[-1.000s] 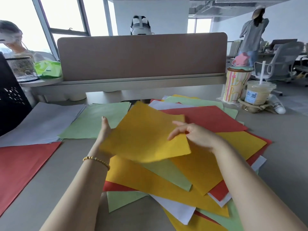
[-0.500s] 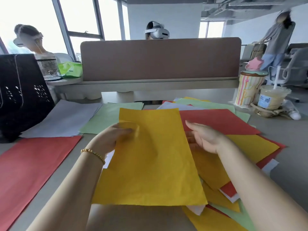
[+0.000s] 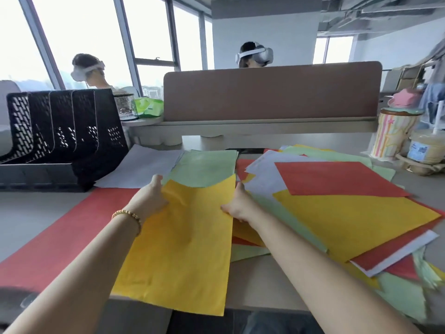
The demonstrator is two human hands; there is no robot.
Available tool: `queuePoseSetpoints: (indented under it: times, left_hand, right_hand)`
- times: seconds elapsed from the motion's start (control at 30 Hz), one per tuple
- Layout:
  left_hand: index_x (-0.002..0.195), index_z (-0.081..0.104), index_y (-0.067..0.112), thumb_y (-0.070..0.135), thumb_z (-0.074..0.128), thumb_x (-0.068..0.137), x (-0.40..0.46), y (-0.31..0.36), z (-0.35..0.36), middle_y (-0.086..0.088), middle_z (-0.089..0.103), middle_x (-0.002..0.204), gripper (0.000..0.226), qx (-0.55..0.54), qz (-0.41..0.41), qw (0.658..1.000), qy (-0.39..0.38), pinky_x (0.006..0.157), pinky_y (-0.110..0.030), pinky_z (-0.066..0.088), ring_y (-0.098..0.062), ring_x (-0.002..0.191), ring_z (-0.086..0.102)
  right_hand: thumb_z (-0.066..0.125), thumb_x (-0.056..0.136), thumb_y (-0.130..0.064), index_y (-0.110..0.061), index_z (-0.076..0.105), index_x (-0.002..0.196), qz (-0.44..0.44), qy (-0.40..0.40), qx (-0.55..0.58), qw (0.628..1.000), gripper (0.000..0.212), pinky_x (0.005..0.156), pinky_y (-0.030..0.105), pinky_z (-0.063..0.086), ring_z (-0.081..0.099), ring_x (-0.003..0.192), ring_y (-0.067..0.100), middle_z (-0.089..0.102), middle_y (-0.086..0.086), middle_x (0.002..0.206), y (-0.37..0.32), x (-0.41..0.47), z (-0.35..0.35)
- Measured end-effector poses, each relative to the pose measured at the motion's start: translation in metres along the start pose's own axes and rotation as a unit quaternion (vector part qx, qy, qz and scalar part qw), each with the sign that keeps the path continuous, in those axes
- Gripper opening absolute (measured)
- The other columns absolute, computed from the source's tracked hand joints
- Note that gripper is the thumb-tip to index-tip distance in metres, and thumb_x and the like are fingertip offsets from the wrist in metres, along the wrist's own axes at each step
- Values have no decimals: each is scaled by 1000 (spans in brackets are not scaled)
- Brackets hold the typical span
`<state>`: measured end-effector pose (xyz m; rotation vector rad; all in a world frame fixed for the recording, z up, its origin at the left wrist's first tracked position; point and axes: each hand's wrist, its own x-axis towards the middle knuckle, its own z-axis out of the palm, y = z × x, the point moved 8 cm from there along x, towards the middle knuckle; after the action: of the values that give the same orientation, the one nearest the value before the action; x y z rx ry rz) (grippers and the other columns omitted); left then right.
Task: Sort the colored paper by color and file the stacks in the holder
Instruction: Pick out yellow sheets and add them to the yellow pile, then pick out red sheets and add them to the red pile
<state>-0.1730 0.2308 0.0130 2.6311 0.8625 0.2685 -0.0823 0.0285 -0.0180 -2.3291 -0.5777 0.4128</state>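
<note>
Both hands hold one yellow sheet (image 3: 183, 249) by its long edges near the far end: the left hand (image 3: 150, 200) pinches the left edge and the right hand (image 3: 237, 204) grips the right edge, which looks like a way to keep the limp paper flat and square while it is laid in the bare spot at the near middle of the desk (image 3: 29, 213), probably to begin a yellow stack. Its near end hangs over the desk edge. The sorted colours lie in a row so each stays separate: a red stack (image 3: 60, 230) at the near left, a white stack (image 3: 144, 167) beyond it, a green stack (image 3: 204, 165) just right of that. The unsorted pile (image 3: 337, 201) sprawls to the right, its colours mixed. The black holder (image 3: 62, 136) stands at the far left with its slots apparently unfilled, so filing seems some way off. The fingers under the sheet are hidden, stack thickness cannot be judged, and the pile's near right corner is blurred.
</note>
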Motion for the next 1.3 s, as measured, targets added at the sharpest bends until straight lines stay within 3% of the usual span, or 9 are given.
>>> queuePoseSetpoints:
  times: [0.07,0.3,0.4,0.53,0.63,0.73,0.87,1.1,1.3]
  left_hand:
    - [134,32,11,5,53,87,-4,-2,3,-15,56,107,52,47,22,998,29,67,-36,50,-27,83,58]
    - [130,41,11,7,47,88,-15,20,17,-16,20,149,42,172,33,982,65,106,-44,33,-32,137,23]
    - [139,36,15,33,46,96,-13,46,42,-11,12,157,48,162,94,982,3,116,-47,17,-28,145,10]
    - [125,49,15,42,34,98,-10,71,71,-10,44,140,40,175,87,977,-81,112,-50,23,-30,135,32]
    - [110,56,14,30,38,97,-6,99,59,-8,60,117,26,214,105,971,30,106,-46,29,-29,117,49]
    - [119,54,13,24,38,97,-3,136,62,-9,59,117,29,123,157,978,61,93,-39,41,-28,113,51]
    - [128,51,13,24,40,97,0,188,100,-9,53,129,34,-9,227,973,-29,93,-36,45,-27,118,49]
    - [100,59,9,18,36,94,8,202,122,-9,56,111,25,-18,193,980,38,84,-35,44,-27,108,49]
    - [86,62,13,15,41,95,23,196,113,-12,60,93,23,-232,140,963,-1,67,-28,39,-24,82,53]
  right_hand:
    - [52,94,-15,-7,-18,148,-9,26,-59,998,88,81,34,51,57,106,31,45,21,138,-5,0,6]
    - [52,94,-16,-10,-11,149,-55,79,-207,974,84,59,32,43,57,73,25,57,12,88,-14,-3,7]
    - [52,95,-27,-5,10,148,-89,121,-272,951,71,65,33,41,61,95,30,60,14,111,-17,-4,-4]
    - [50,96,-19,-4,46,121,-103,197,-260,939,30,75,34,41,55,108,31,53,13,118,1,-5,-43]
    - [46,94,-11,-5,50,109,-60,229,-283,929,17,74,32,33,47,110,31,50,13,118,36,2,-80]
    - [47,95,-35,-6,51,117,24,221,-285,932,37,93,38,36,40,123,32,45,15,129,75,9,-108]
    - [38,90,-63,-5,28,144,148,125,-262,945,80,113,51,16,17,142,38,20,20,153,121,18,-114]
    - [42,90,-1,-8,58,118,101,205,-353,907,33,92,36,45,55,116,32,60,13,123,108,13,-125]
    - [39,91,1,-12,57,127,-5,322,-160,933,42,93,34,43,53,120,29,60,12,126,110,9,-146]
